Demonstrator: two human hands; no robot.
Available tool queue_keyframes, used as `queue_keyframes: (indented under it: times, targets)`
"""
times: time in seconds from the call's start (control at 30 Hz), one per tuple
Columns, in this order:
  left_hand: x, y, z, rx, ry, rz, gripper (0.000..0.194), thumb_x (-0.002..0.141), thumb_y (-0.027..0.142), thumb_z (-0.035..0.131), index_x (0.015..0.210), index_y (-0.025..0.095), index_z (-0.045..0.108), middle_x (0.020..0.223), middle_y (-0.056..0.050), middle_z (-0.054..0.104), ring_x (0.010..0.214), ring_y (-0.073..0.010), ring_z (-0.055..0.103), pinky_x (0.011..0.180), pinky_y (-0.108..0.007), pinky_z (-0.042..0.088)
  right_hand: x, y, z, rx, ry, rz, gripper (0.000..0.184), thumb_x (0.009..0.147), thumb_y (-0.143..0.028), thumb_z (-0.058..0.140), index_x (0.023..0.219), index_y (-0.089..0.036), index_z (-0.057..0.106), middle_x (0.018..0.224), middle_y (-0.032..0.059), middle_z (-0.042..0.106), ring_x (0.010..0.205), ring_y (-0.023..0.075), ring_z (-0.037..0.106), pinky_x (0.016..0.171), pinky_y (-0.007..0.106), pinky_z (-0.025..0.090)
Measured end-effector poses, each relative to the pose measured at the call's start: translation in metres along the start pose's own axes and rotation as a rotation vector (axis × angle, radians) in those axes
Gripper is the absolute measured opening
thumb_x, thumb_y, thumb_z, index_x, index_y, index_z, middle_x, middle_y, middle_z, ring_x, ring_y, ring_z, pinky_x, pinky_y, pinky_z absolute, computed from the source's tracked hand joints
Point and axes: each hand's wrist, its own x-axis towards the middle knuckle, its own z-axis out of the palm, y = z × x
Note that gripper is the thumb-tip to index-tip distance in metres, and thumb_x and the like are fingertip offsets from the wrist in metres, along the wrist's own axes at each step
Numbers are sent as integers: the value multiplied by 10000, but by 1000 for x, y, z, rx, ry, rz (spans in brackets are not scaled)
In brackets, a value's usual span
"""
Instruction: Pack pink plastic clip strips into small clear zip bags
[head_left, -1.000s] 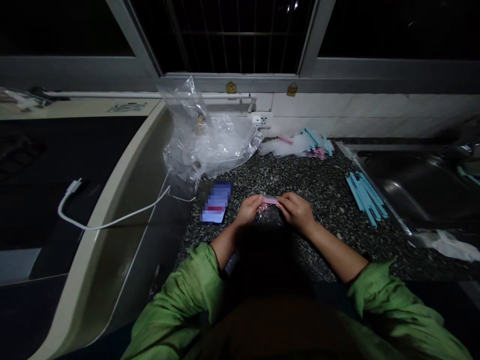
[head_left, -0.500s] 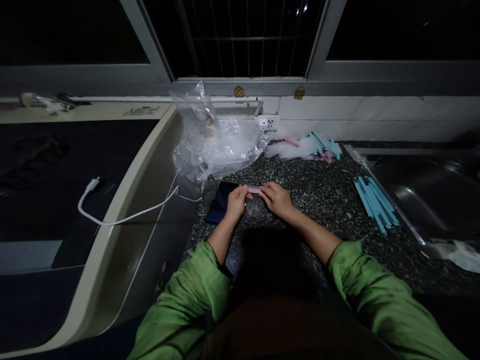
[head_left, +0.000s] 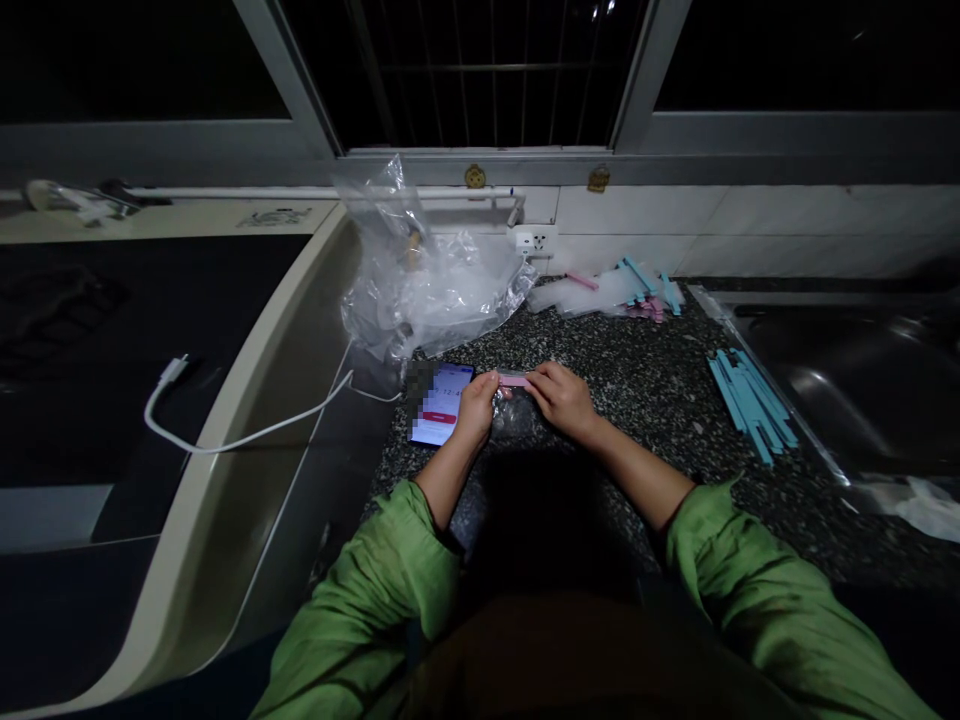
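Note:
Between my two hands a short pink strip (head_left: 514,381) is stretched level above the counter. A clear plastic bag (head_left: 513,412) appears to hang below it, though its outline is faint. My left hand (head_left: 475,405) pinches the strip's left end, with the fingertips closed together. At the other end, my right hand (head_left: 561,398) grips the strip between thumb and curled fingers. A phone (head_left: 444,402) with a lit screen lies just left of my left hand.
Behind my hands lie a large crumpled clear bag (head_left: 461,295) and a pile of clear bags (head_left: 577,298) with pink and blue strips. Several blue strips (head_left: 750,402) lie beside the metal sink (head_left: 870,385). A white cable (head_left: 247,440) crosses the beige appliance edge (head_left: 225,420) at left.
The phone screen has gone from dark to lit. My right hand has shifted slightly to the right along the pink strip; both hands still hold it.

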Motion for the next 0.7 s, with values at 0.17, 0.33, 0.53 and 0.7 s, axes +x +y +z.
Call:
queue_keyframes:
  times: [0.17,0.33,0.53,0.7]
  targets:
    - [-2,0,1,-14,-11,-34,365,704,489,575,536,165,557,576,-1,559,588,-127,489,632,-251,383,-1,0,-3,9,-27,5,217,883,-255,430,906,-164,626,804,71,598,737,153,531,654,257,437]
    - [-4,0,3,-40,-5,-49,353,682,499,592,579,163,565,565,8,565,560,-120,482,607,-249,374,-2,0,-6,24,-47,22,224,885,-260,421,916,-176,627,815,73,597,747,157,533,665,267,444]
    - [-3,-3,4,-47,15,-37,349,694,490,592,595,156,572,568,10,581,562,-118,500,614,-247,384,-2,0,-6,16,-39,20,218,882,-259,429,914,-176,628,809,70,599,742,155,537,669,263,449]
    - [-1,-5,3,-46,38,-54,330,701,471,594,623,151,584,546,20,568,558,-112,490,614,-241,373,-2,1,-5,29,5,3,212,878,-257,442,900,-164,632,797,71,603,737,151,541,665,255,455]
